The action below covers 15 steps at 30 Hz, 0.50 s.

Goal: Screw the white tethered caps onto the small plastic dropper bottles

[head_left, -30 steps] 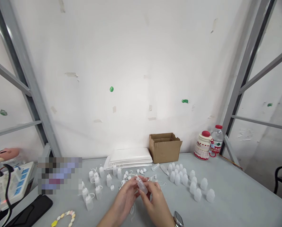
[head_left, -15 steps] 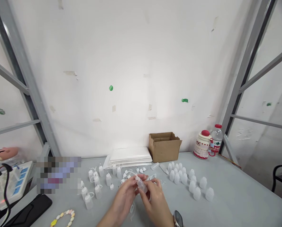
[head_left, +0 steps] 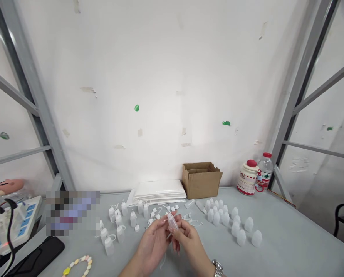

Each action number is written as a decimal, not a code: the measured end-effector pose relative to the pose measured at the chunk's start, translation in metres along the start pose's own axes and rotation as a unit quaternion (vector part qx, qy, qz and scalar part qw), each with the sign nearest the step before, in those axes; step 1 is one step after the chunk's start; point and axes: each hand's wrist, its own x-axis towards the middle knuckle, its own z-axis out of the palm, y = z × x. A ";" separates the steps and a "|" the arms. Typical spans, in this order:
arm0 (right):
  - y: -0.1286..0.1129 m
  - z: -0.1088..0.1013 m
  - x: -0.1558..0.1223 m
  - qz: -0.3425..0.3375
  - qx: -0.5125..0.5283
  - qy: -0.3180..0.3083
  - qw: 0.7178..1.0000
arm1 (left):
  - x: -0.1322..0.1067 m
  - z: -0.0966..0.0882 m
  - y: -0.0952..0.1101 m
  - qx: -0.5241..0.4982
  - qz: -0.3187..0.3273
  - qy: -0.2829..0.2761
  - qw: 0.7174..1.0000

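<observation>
A small translucent squeeze bottle point(head_left: 172, 222) is held tilted between my hands, with a thin white strap at its neck. My left hand point(head_left: 153, 242) is closed about the neck end, its fingers partly behind the bottle. The thumb and fingers of my right hand point(head_left: 190, 240) pinch the body from the right. Just beyond my hands lie loose small white caps point(head_left: 153, 212) and curled white straps point(head_left: 193, 221). To the left stand several capped bottles point(head_left: 109, 246), some with strap loops. On the right are several rounded, translucent bottle-like pieces point(head_left: 241, 237).
At the back are a stack of white sheets point(head_left: 158, 188) and an open cardboard box point(head_left: 203, 184). A red-and-white jar point(head_left: 247, 179) and a plastic drink bottle point(head_left: 265, 169) stand back right. A black phone point(head_left: 36, 257), a bead bracelet point(head_left: 76, 263) and a power strip point(head_left: 30, 215) lie left.
My right fingers have shifted on the bottle, showing more of its body, and the right wrist has turned. The bottle stays between both hands. The view has moved very slightly.
</observation>
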 end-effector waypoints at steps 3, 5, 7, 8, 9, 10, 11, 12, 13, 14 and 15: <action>-0.005 -0.001 -0.001 0.002 0.025 -0.021 0.999 | 0.000 0.000 0.001 -0.007 -0.007 -0.009 1.000; -0.010 -0.001 -0.003 0.002 0.036 -0.031 0.999 | -0.001 0.001 0.002 0.001 -0.006 -0.017 1.000; -0.014 0.000 -0.005 0.002 0.043 -0.041 0.998 | -0.002 0.003 0.002 0.020 0.005 -0.024 0.999; -0.016 0.000 -0.005 0.002 0.047 -0.044 0.998 | -0.002 0.003 0.003 0.033 0.014 -0.026 0.999; -0.017 0.000 -0.006 0.004 0.051 -0.047 0.998 | -0.003 0.003 0.003 0.045 0.021 -0.027 0.998; -0.017 -0.001 -0.006 0.007 0.056 -0.049 0.997 | -0.003 0.004 0.003 0.058 0.027 -0.027 0.998; -0.018 -0.001 -0.007 0.010 0.062 -0.050 0.997 | -0.004 0.004 0.003 0.069 0.031 -0.027 0.997; -0.018 -0.001 -0.007 0.012 0.070 -0.051 0.996 | -0.004 0.004 0.003 0.078 0.034 -0.027 0.996; -0.018 -0.002 -0.007 0.012 0.077 -0.053 0.996 | -0.004 0.004 0.003 0.085 0.036 -0.025 0.995; -0.018 -0.002 -0.006 0.011 0.083 -0.053 0.995 | -0.004 0.004 0.003 0.090 0.038 -0.023 0.995; -0.018 -0.003 -0.006 0.009 0.088 -0.053 0.995 | -0.004 0.004 0.003 0.092 0.039 -0.020 0.995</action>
